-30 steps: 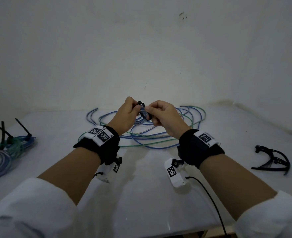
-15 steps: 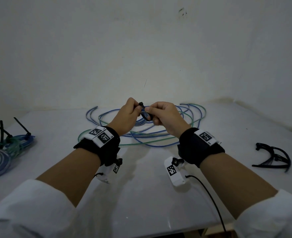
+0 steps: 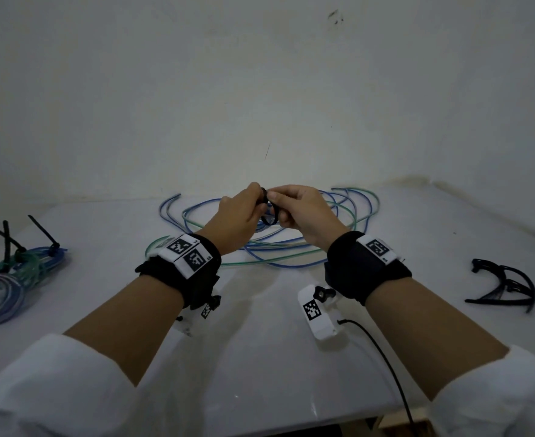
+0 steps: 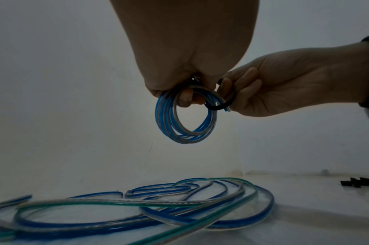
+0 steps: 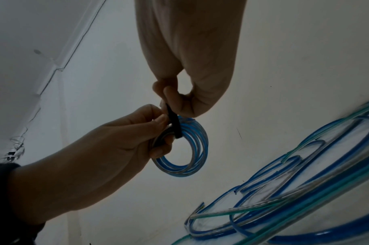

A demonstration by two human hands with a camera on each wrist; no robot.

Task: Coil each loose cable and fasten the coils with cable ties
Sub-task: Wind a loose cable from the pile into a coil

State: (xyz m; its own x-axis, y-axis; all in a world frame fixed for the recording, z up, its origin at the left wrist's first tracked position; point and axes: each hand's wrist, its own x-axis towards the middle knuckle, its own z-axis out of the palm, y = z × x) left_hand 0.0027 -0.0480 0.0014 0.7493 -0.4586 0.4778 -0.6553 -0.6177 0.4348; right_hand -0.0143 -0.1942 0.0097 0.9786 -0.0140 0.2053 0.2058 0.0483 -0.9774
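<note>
Both hands are raised above the white table [image 3: 260, 357], close together. My left hand [image 3: 239, 216] [image 4: 185, 92] grips a small coil of blue and clear cable [image 4: 185, 119] [image 5: 185, 154], with a finger through its ring. A black cable tie [image 3: 271, 211] [image 4: 223, 104] [image 5: 174, 122] is looped around the coil's upper edge. My right hand [image 3: 294, 209] [image 5: 170, 99] pinches the tie between thumb and fingers. Behind the hands, loose blue and green cables [image 3: 291, 247] [image 4: 137, 212] [image 5: 305, 190] sprawl on the table.
A heap of coiled cables bound with black ties [image 3: 11, 272] lies at the table's left edge. Spare black cable ties [image 3: 505, 285] [image 4: 357, 183] sit at the right. A black cord [image 3: 382, 357] runs from the right wrist camera over the table's front edge. A wall stands behind.
Both hands have risen slightly with the coil. The tie's loop now shows more plainly between the fingers; the grips look the same.
</note>
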